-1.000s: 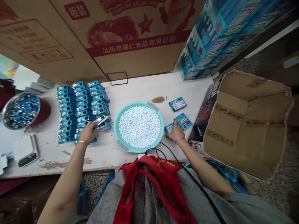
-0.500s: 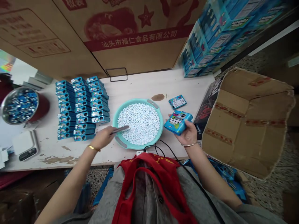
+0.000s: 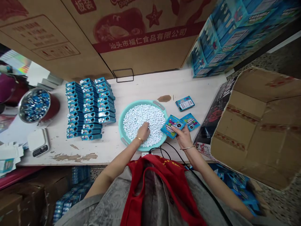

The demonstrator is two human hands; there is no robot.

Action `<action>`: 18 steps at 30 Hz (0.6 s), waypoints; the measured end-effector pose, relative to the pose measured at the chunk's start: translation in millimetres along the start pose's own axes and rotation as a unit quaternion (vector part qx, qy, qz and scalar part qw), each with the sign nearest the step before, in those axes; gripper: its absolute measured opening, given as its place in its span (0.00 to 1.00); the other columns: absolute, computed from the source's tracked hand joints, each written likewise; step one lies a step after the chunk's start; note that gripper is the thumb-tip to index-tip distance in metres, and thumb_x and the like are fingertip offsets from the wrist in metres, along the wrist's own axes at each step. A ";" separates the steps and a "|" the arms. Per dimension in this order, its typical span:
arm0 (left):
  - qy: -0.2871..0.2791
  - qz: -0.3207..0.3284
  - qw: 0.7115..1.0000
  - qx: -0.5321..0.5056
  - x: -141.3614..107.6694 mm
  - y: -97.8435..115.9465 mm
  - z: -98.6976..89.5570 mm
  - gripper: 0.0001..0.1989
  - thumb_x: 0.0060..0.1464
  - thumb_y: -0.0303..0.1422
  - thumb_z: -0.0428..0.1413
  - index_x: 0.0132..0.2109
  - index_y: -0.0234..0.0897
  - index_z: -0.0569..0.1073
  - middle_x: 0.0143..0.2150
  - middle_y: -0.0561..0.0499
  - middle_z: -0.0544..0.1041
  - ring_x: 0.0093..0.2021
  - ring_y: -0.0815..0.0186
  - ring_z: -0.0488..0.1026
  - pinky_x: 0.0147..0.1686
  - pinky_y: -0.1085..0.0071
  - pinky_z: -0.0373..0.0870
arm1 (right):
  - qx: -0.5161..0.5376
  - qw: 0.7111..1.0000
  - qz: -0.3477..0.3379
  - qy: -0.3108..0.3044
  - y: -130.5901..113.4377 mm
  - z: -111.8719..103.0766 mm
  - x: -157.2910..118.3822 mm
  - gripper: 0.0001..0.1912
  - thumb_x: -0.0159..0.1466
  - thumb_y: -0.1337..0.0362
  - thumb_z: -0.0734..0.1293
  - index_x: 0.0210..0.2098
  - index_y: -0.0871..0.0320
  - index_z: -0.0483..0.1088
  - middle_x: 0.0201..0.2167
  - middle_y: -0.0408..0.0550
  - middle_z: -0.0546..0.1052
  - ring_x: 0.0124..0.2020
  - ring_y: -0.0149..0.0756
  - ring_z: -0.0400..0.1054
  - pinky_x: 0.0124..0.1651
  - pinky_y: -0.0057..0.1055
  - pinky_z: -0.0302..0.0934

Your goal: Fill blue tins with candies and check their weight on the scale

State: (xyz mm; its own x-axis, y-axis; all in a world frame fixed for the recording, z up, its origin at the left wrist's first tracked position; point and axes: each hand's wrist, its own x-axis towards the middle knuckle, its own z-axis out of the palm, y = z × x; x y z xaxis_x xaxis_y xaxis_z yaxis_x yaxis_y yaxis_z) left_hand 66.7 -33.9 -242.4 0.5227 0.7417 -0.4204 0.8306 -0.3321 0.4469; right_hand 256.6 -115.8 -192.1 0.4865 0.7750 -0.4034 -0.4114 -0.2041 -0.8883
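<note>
Swung over among small round white candies [image 3: 134, 117], the left hand [image 3: 144, 131] is clenched, contents hidden; the right hand [image 3: 183, 135] grasps a flat blue cardboard box [image 3: 172, 121] lettered “CARAM…”.

White scale [image 3: 37, 140], big carton [image 3: 141, 59] (red-printed), black cable [image 3: 208, 192]

Reaching forward and inward with both arms, slanting left forearm [image 3: 115, 164] up to the right and right forearm [image 3: 211, 185] up to the left. Keeping left hand [image 3: 143, 132] palm down, with fingers curled in and fingertips hard to make out. Closing right hand [image 3: 184, 136] in a pinch, with thumb on top and the other fingers partly hidden. Holding hands well apart, with wrists roughly straight.
</note>
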 end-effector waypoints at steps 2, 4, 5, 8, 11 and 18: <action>0.007 0.023 0.999 -0.022 -1.7 -3.9 -8.2 0.16 0.55 0.24 0.47 0.52 0.33 0.62 0.51 0.42 0.68 0.50 0.60 0.68 0.50 0.64 0.64 | -0.042 0.998 -0.033 -0.014 -1.9 -2.4 -0.6 0.22 0.51 0.60 0.72 0.43 0.52 0.65 0.40 0.43 0.76 0.41 0.36 0.71 0.47 0.41 0.66; 0.010 0.054 0.998 -0.040 -9.1 -10.7 -24.7 0.14 0.56 0.26 0.49 0.51 0.34 0.63 0.49 0.44 0.69 0.48 0.61 0.68 0.49 0.66 0.65 | -0.091 0.993 -0.069 -0.032 -4.2 -4.9 -0.5 0.21 0.51 0.60 0.72 0.43 0.53 0.65 0.40 0.43 0.75 0.41 0.37 0.70 0.48 0.40 0.65; 0.011 0.071 0.996 -0.047 -14.3 -14.2 -35.7 0.13 0.56 0.28 0.50 0.50 0.34 0.63 0.48 0.45 0.70 0.47 0.62 0.69 0.48 0.66 0.66 | -0.116 0.988 -0.089 -0.041 -5.3 -5.8 -0.3 0.21 0.51 0.60 0.72 0.43 0.54 0.65 0.39 0.44 0.74 0.41 0.37 0.69 0.48 0.40 0.64; 0.016 0.117 0.991 -0.059 -32.4 -21.5 -75.3 0.11 0.58 0.31 0.51 0.48 0.36 0.65 0.45 0.47 0.71 0.45 0.64 0.69 0.45 0.68 0.66 | -0.193 0.967 -0.156 -0.061 -8.9 -4.6 0.9 0.21 0.52 0.60 0.72 0.44 0.54 0.66 0.39 0.46 0.72 0.41 0.39 0.68 0.49 0.41 0.63; 0.020 0.161 0.985 -0.051 -48.9 -20.1 -115.9 0.11 0.59 0.32 0.51 0.49 0.36 0.65 0.43 0.47 0.71 0.43 0.65 0.69 0.43 0.69 0.65 | -0.262 0.935 -0.224 -0.087 -12.4 3.5 2.8 0.18 0.54 0.62 0.70 0.44 0.54 0.67 0.40 0.49 0.71 0.44 0.43 0.66 0.51 0.44 0.61; -0.036 0.210 0.971 0.111 -63.3 19.3 -175.1 0.08 0.59 0.30 0.48 0.45 0.35 0.66 0.41 0.47 0.71 0.39 0.65 0.70 0.38 0.70 0.66 | -0.341 0.860 -0.334 -0.182 -6.2 30.1 4.7 0.19 0.57 0.69 0.64 0.48 0.53 0.65 0.45 0.52 0.70 0.49 0.46 0.65 0.53 0.48 0.61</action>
State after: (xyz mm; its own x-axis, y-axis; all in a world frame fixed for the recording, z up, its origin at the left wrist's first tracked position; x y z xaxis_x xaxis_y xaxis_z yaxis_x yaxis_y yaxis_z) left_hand 16.1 14.8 -68.9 0.8294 0.4736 -0.2963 0.5584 -0.7198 0.4125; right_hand 238.2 -92.9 -181.9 0.1148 0.9658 0.2324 0.4741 0.1523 -0.8672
